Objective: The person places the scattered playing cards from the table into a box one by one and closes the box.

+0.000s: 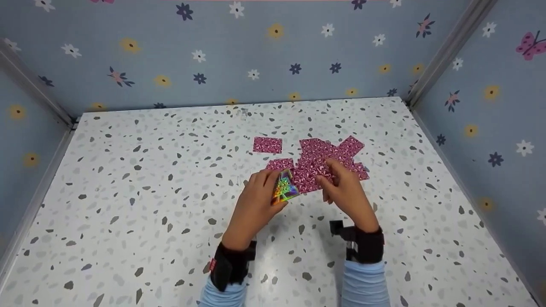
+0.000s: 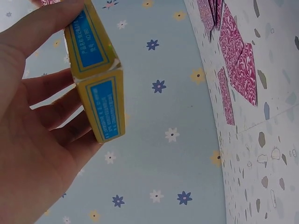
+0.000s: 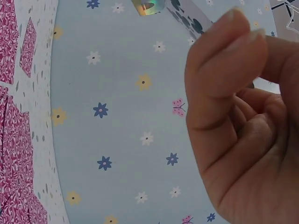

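My left hand [image 1: 257, 195] grips a small playing card box [image 1: 285, 187], thumb on one side and fingers round the other. Its face shines rainbow-like in the head view; yellow edges with blue printed panels show on the box [image 2: 100, 93] in the left wrist view. Right of it, my right hand [image 1: 347, 192] has its fingers curled. In the right wrist view, a playing card [image 3: 187, 17] with dark club-like marks runs from the box to my right fingertips, which seem to pinch it; the contact is hidden. Pink-and-white patterned playing cards [image 1: 315, 149] lie spread beneath, backs up.
A single card [image 1: 267, 145] lies apart to the left of the spread, and another card [image 1: 280, 163] lies partly behind my left hand. The speckled white table [image 1: 149, 192] meets flowered blue panels [image 1: 239, 51] at its back and sides.
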Available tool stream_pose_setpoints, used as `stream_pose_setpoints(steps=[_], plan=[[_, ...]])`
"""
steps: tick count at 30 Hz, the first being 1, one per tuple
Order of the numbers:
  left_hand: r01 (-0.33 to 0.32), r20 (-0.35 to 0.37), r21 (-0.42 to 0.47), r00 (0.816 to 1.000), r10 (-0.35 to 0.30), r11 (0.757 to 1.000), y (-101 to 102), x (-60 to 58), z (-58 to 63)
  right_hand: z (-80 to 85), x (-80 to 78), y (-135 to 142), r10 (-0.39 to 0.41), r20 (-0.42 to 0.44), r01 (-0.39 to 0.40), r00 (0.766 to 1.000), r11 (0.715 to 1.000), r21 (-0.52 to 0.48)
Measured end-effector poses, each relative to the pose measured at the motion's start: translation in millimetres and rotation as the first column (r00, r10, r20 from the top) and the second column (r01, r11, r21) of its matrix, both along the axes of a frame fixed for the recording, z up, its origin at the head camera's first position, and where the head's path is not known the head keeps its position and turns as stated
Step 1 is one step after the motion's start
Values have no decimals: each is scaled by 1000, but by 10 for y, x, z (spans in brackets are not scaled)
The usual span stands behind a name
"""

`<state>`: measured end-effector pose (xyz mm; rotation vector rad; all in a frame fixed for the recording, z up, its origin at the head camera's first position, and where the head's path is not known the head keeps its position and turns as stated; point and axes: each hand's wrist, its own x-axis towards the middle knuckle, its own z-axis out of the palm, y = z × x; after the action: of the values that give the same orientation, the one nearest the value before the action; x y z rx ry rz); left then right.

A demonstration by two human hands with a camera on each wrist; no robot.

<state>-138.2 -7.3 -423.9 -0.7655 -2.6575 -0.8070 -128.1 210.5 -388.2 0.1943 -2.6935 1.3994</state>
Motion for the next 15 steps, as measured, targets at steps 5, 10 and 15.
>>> stream_pose_setpoints(steps=[5,10,15], plan=[[5,-5,-5,1000,-5,1000,6,-5,-1,-8,-11,-31,6,13,-6,1000,1000,2],[2,-2,11,1000,-2,1000,-5,-10,5,-10,-31,-71,2,1,-2,1000,1000,-12],[1,-10,31,1000,-1,1000,-13,-15,-12,33,-13,-113,4,-21,-5,1000,999,-35]])
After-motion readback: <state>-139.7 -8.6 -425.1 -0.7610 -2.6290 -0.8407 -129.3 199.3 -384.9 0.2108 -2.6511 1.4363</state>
